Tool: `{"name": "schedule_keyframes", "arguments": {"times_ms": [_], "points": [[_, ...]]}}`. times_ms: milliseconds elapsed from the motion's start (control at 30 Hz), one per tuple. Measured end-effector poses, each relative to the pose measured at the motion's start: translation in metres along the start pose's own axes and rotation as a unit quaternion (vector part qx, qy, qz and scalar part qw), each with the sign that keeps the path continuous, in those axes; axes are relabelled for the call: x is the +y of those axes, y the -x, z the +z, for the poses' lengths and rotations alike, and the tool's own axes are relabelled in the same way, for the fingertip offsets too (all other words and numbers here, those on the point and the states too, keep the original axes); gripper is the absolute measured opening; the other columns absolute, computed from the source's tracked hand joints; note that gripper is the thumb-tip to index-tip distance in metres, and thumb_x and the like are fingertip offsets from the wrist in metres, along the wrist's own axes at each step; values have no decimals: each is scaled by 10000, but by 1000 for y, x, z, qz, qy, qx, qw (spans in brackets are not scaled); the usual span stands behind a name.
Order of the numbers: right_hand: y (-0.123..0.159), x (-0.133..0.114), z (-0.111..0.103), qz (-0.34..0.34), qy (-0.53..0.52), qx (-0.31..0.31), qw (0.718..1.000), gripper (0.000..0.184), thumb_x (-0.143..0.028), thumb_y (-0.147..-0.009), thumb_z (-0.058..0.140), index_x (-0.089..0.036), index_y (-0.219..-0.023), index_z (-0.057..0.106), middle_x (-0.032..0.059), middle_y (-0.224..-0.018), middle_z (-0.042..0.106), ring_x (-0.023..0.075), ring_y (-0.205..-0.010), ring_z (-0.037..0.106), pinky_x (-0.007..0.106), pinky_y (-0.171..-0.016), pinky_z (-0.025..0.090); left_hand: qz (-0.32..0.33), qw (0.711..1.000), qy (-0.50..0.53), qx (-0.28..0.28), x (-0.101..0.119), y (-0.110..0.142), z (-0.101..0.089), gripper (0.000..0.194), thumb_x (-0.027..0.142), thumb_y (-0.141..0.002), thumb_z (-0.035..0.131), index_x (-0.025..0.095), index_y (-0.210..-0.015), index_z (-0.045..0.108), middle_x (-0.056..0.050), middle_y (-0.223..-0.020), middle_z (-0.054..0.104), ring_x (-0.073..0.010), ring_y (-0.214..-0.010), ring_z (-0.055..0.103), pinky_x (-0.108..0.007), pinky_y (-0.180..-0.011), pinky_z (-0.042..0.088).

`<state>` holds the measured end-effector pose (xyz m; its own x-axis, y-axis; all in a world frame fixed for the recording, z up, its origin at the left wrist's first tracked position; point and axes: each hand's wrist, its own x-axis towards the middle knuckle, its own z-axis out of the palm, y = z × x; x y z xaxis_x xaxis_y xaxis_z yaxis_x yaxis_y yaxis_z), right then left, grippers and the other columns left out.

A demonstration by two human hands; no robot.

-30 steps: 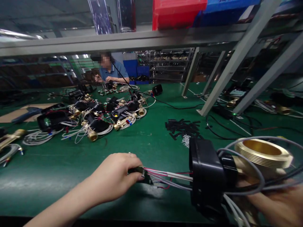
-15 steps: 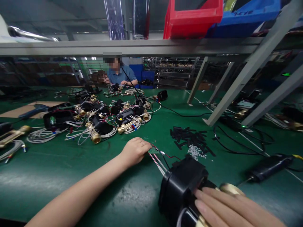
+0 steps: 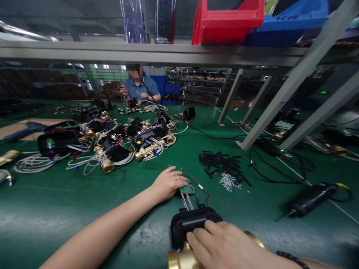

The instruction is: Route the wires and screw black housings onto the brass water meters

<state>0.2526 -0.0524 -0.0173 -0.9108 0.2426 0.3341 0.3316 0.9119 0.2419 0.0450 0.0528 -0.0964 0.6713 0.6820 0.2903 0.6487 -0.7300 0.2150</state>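
My left hand [image 3: 169, 182] rests on the green table with its fingers curled over a small green circuit board [image 3: 187, 189]. Red and white wires [image 3: 193, 194] run from the board to a black housing [image 3: 193, 224] lying on the table in front of me. My right hand [image 3: 224, 246] lies on top of that housing, fingers stretched forward over it. A brass fitting [image 3: 182, 259] joined to the housing shows under my right hand at the bottom edge.
Several finished black-and-brass units with white cables [image 3: 112, 142] lie on the table [image 3: 70, 194] at the left. A heap of short black tubes [image 3: 221, 162] lies right of centre. A black corded tool [image 3: 311, 200] lies at the right. Another person [image 3: 138, 87] works at the far side.
The black housing with its brass fitting came down from my raised right hand onto the table. My left hand moved forward with the circuit board and set it down.
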Motion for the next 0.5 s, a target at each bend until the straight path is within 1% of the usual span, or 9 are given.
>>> {"name": "schedule_keyframes", "arguments": {"times_ms": [33,100,167,200,267,333,367,433,500], "points": [[-3,3,3,4,-18,-24,1000,85,-157,-749,673,-164,-804,608,4,-713,691,168,-516,592,299,-382,372,-6,1000,-1,-4,0,0,1,359,72,-836,491,260,-1093,658,-19,-1151,692,-212,-1204,556,-474,-1100,304],[-9,10,3,17,-69,-117,991,142,-175,-727,696,-161,-842,613,12,-774,691,182,-589,610,302,-454,400,-21,1000,-3,-15,0,1,2,362,75,-845,496,262,-1114,651,-22,-1175,680,-215,-1229,536,-483,-1106,295],[-19,20,-1,46,-131,-221,965,167,-161,-743,664,-163,-904,620,27,-839,693,197,-679,630,299,-531,411,-38,999,-3,-30,0,0,2,362,82,-852,503,260,-1134,644,-22,-1198,667,-221,-1247,520,-489,-1107,298],[-24,25,-3,65,-155,-258,951,164,-147,-755,638,-169,-917,625,32,-852,695,201,-711,635,294,-556,407,-45,998,-3,-39,1,-2,1,361,87,-858,503,259,-1144,639,-20,-1212,659,-224,-1258,510,-491,-1108,301],[-33,32,-5,103,-188,-293,932,153,-126,-762,601,-186,-899,638,35,-843,698,203,-741,640,283,-590,405,-60,996,-1,-59,3,-4,-2,365,99,-870,498,259,-1174,624,-12,-1251,634,-233,-1293,471,-499,-1114,298],[-36,36,-8,131,-208,-280,928,176,-109,-757,603,-193,-906,646,35,-834,695,201,-759,636,280,-639,426,-76,994,1,-75,11,-2,-8,398,105,-878,486,248,-1237,581,-22,-1330,573,-247,-1345,400,-520,-1129,269],[-33,36,-10,134,-220,-257,931,195,-102,-761,615,-192,-931,644,37,-859,693,202,-789,631,284,-681,445,-87,993,1,-81,16,3,-11,432,101,-873,485,235,-1279,547,-39,-1378,525,-258,-1370,356,-533,-1135,251],[-19,34,-17,135,-247,-176,943,241,-88,-786,626,-188,-1005,620,50,-976,681,207,-905,612,305,-808,466,-111,990,1,-92,30,21,-20,520,74,-845,486,197,-1350,469,-85,-1450,432,-276,-1396,296,-556,-1137,235],[5,27,-24,160,-261,-50,951,227,-86,-835,598,-193,-1035,589,48,-1036,664,186,-967,597,289,-879,463,-135,985,11,-108,47,50,-29,593,46,-813,472,186,-1386,417,-100,-1467,401,-277,-1393,302,-556,-1125,265]]}}
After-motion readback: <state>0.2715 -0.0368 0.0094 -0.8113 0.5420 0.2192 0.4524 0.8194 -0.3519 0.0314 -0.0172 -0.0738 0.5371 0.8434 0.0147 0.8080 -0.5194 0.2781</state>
